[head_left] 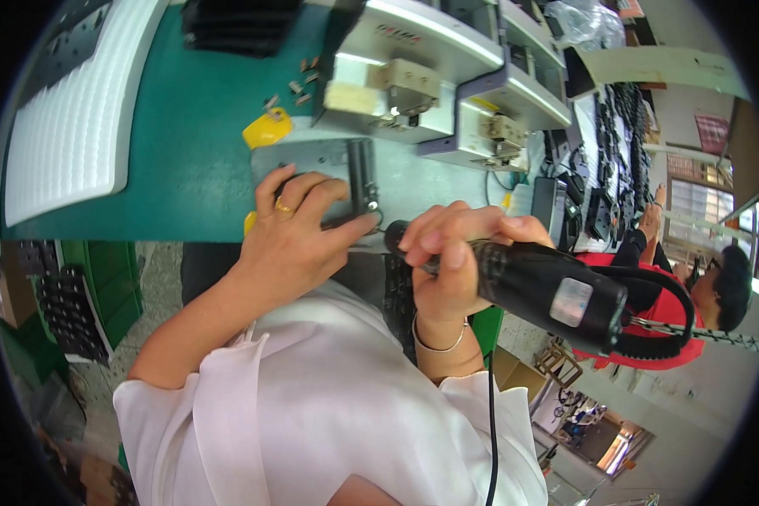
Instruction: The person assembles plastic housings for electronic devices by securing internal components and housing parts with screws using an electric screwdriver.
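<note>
My right hand (pixel 455 261) is wrapped round a black electric screwdriver (pixel 531 291), held sideways with its nose pointing left. A cord loops off its rear end. My left hand (pixel 299 223), with a gold ring, rests its bent fingers on a dark grey metal plate (pixel 299 158) at the bench's near edge. Its thumb reaches to the near end of a black bar (pixel 358 173) along the plate's right side, close to the screwdriver's nose. I cannot make out the screwdriver's tip or any screw there.
Yellow tags (pixel 267 128) and small metal parts (pixel 299 87) lie beyond the plate on the green bench (pixel 177 126). A white ridged tray (pixel 76 135) is at left. Metal machine fixtures (pixel 409 88) stand at the back right. A person in red (pixel 649 312) sits further right.
</note>
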Available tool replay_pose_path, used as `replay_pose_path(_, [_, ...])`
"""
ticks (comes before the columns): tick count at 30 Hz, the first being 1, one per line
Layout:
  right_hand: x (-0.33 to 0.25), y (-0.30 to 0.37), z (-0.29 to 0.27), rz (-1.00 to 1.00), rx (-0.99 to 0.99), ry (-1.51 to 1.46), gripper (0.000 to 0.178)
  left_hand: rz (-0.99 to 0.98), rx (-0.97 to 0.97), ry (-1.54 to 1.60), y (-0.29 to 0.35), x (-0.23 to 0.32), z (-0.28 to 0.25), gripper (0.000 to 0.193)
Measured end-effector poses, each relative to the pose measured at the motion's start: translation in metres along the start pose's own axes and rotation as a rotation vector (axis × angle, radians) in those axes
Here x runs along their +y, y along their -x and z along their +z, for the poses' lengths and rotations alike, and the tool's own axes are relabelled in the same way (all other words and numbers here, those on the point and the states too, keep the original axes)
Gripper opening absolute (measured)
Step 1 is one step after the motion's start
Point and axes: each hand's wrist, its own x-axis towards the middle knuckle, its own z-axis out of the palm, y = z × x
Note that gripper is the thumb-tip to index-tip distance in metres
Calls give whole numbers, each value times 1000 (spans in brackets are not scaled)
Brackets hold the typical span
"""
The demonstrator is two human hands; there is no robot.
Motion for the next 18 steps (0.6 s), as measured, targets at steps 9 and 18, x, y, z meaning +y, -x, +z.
replay_pose_path(9, [-13,-28,-38,-48,292,-149,43,14,-47,3,-2,2,-3,40])
replay_pose_path(18, [-14,-83,-78,-366,381,183,43,20,-38,-17,-5,4,-3,40])
